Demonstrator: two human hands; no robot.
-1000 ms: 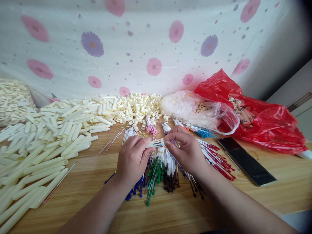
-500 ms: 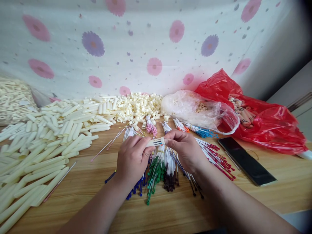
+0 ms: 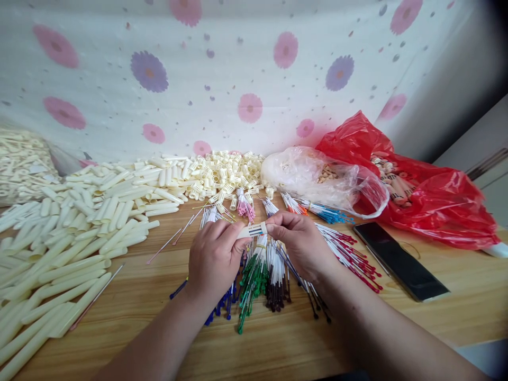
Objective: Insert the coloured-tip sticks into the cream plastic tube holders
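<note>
A home-like workspace (flowered sheet behind): heaps of plastic tubes on a wooden table.

Two bare forearms come in from the bottom edge and slant toward each other, the left forearm from lower left, the right forearm from lower right, with more of its length showing. The left hand is back up, its fingers bent over and its thumb set against them in a pinch. Near it, not touching, the right hand pinches too, thumb pointing left under a curved index finger. Both hands sit at about equal height.
</note>
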